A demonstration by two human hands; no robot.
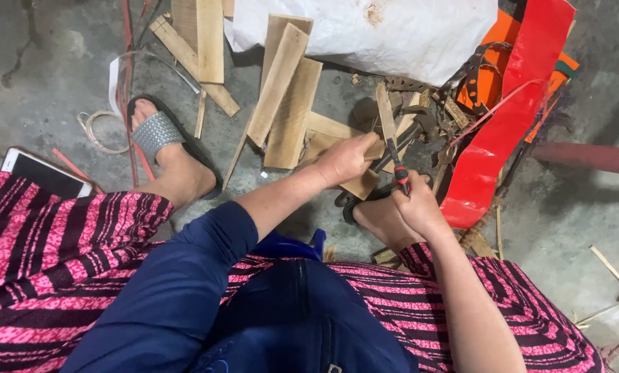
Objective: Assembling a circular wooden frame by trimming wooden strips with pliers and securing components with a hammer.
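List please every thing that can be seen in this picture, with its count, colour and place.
Wooden boards: several, pale brown, on the floor ahead of the feet.
Wood piece: one, pale brown, under the left hand.
Pliers-like tool: one, red and black handle, in the right hand.
White sack: one, top centre.
Red sheet: one, right of the hands.
Orange sheet: one, beneath the red sheet.
Tablet: one, white frame and dark screen, far left on the floor.
Sandal: one clearly seen, grey strap, on the left-side foot.
Concrete floor: grey.
Left hand: pressing the wood piece.
Right hand: gripping the tool handle.
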